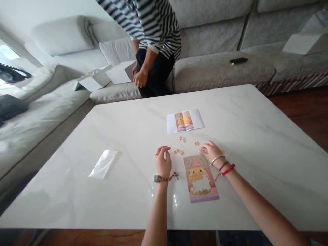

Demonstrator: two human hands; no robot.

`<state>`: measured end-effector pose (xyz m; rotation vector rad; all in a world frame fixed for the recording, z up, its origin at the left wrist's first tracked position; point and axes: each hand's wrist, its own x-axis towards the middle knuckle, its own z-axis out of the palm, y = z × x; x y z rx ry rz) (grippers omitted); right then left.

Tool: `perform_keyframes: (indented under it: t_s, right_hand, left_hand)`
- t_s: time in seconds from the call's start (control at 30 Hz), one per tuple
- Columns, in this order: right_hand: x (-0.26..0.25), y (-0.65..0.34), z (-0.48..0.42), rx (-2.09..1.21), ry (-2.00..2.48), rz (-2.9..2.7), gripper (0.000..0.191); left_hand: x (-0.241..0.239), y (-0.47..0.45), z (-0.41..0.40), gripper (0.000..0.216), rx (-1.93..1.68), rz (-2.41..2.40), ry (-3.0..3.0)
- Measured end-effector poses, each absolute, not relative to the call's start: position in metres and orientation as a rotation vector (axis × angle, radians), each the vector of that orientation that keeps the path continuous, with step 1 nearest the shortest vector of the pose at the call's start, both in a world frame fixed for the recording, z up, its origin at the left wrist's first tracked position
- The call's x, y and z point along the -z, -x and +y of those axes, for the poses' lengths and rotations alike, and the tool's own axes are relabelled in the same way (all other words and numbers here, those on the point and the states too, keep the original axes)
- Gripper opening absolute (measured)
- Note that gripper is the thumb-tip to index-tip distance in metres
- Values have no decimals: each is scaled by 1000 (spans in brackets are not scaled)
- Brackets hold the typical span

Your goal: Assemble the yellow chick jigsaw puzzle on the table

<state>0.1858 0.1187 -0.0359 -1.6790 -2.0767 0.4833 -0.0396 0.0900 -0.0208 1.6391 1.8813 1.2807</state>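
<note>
A jigsaw puzzle (192,163) of a yellow character in a pink party hat lies on the table, with a white gap across its lower middle. My right hand (210,150) rests at its top right corner. Its fingertips are drawn together, and what they hold, if anything, is too small to make out. To the left of the puzzle, my left hand (163,161) is raised with curled fingers apart from the thumb, nothing between them. Loose puzzle pieces (178,152) lie near its fingertips. Farther back are another small cluster of pieces (181,139) and a single orange piece (196,143).
Behind the pieces lies a creased reference picture (185,121). A clear plastic bag (104,164) is on the left of the white table (123,208). Beyond it, a person in a striped top (156,30) sits on the grey sofa (205,73), where a phone (238,61) lies.
</note>
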Motion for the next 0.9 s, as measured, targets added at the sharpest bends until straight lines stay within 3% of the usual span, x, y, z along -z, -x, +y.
perform_keyframes:
  t_s: [0.17, 0.47, 0.73, 0.9]
  right_hand:
    - [39, -179, 128, -528, 1713, -2111, 1]
    - [35, -214, 117, -436, 1567, -2028, 17]
    - [30, -278, 101, -336, 1761, -1877, 26]
    - [40, -265, 96, -448, 1741, -1954, 14]
  left_hand:
    - [12, 43, 89, 22, -1257, 1890, -1606]
    - [17, 43, 85, 23, -954, 1909, -1935]
    - [28, 45, 89, 23, -817, 2008, -1987]
    - [30, 43, 90, 24, -716, 2119, -1968]
